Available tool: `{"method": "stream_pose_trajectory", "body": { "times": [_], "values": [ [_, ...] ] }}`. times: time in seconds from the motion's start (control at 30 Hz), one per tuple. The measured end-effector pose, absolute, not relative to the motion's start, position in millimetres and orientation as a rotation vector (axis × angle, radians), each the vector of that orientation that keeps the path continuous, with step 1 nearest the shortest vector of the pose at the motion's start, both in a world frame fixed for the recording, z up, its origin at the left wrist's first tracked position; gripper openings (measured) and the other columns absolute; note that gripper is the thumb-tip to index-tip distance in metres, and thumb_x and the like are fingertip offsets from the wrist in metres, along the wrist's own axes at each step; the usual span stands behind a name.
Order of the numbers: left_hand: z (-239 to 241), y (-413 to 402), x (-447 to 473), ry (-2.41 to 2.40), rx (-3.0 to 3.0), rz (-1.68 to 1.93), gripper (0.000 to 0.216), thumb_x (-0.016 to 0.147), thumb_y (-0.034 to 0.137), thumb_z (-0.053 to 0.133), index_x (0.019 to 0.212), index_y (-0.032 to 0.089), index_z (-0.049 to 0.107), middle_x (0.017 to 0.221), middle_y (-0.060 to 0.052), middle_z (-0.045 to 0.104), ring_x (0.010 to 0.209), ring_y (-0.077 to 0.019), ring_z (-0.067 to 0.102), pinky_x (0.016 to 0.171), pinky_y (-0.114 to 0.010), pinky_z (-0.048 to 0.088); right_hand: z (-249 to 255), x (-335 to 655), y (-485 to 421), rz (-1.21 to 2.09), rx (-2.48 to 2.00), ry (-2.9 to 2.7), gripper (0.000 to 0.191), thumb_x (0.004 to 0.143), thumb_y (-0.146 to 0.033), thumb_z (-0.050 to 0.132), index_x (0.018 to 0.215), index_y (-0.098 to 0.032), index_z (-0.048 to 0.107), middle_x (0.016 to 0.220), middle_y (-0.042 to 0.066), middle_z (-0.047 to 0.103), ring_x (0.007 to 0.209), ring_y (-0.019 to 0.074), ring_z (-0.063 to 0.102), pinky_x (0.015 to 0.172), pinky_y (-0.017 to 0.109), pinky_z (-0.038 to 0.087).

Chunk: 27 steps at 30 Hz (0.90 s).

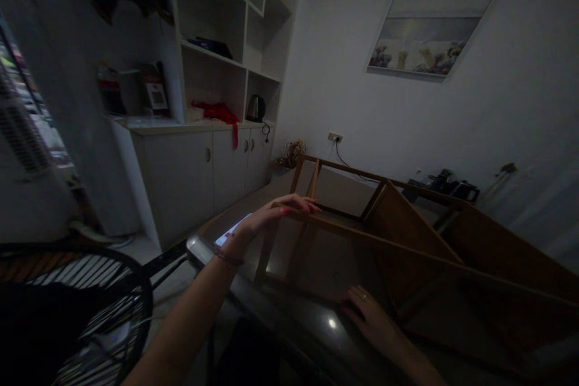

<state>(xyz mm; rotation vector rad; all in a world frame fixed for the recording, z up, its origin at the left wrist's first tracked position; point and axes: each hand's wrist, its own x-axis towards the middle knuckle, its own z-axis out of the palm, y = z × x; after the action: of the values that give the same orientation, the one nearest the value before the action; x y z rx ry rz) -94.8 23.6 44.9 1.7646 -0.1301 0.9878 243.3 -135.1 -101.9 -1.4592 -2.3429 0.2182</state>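
Note:
A brown wooden shelf unit [407, 223] lies on its side on a dark glossy table [289, 313]. My left hand [275, 211] reaches forward with fingers stretched out, resting on the unit's upper rail near its left end. My right hand [368, 313] lies flat on the tabletop against the unit's lower edge, fingers spread, a ring on one finger. Neither hand holds anything. A phone [228, 232] with a pale screen lies on the table's left corner, just under my left wrist.
A black fan grille [85, 301] stands at the lower left. White cabinets and shelves [203, 157] with a kettle [256, 108] and red cloth [219, 111] line the left wall. A picture [429, 18] hangs on the far wall. Dark objects [447, 184] lie behind the unit.

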Motion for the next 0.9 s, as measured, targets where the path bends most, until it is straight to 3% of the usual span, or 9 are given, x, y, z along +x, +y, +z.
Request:
{"method": "stream_pose_trajectory", "body": {
  "times": [0.3,0.53,0.67,0.73,0.9],
  "values": [
    [37.1,30.6,-89.6,-0.131,1.697,1.012,0.034,0.096,0.046,0.057,0.112,0.019,0.07,0.122,-0.014,0.073,0.143,-0.0314,0.048,0.119,-0.053,0.027,-99.1,238.6,-136.5,0.018,-1.444,-2.363,0.025,0.104,-0.035,0.044,0.101,-0.025,0.067,0.1,0.005,0.073,0.095,0.0204,0.071,0.086,0.035,0.058],
    [40.6,27.5,-88.5,-0.099,1.726,1.045,0.03,0.098,0.043,0.056,0.109,0.019,0.071,0.116,-0.013,0.074,0.139,-0.0322,0.051,0.118,-0.053,0.029,-91.4,230.1,-150.2,-0.464,-1.427,-2.24,0.03,0.102,-0.039,0.046,0.111,-0.024,0.07,0.103,0.01,0.076,0.096,0.026,0.07,0.089,0.042,0.049],
    [41.9,22.1,-85.1,-0.087,1.719,1.096,0.03,0.096,0.044,0.059,0.106,0.018,0.071,0.112,-0.013,0.074,0.132,-0.0319,0.055,0.117,-0.052,0.03,-58.4,212.5,-157.9,-0.698,-1.324,-2.143,0.026,0.098,-0.024,0.056,0.12,-0.032,0.067,0.103,0.003,0.075,0.093,0.0198,0.066,0.097,0.037,0.042],
    [39.3,21.7,-82.6,-0.08,1.682,1.134,0.031,0.096,0.045,0.059,0.105,0.018,0.072,0.111,-0.013,0.075,0.131,-0.0322,0.056,0.116,-0.052,0.03,-33.0,198.1,-156.2,-1.035,-1.205,-1.957,0.034,0.093,-0.023,0.066,0.124,-0.036,0.065,0.101,0.0,0.073,0.091,0.0195,0.063,0.098,0.037,0.041],
    [27.5,31.8,-76.0,-0.109,1.613,1.136,0.036,0.091,0.053,0.063,0.1,0.019,0.072,0.108,-0.013,0.076,0.134,-0.0341,0.055,0.119,-0.055,0.027,18.2,162.0,-136.2,-1.198,-1.241,-1.7,0.053,0.095,-0.025,0.065,0.145,-0.027,0.049,0.126,0.008,0.066,0.113,0.0247,0.059,0.105,0.041,0.039]
  ]
}}
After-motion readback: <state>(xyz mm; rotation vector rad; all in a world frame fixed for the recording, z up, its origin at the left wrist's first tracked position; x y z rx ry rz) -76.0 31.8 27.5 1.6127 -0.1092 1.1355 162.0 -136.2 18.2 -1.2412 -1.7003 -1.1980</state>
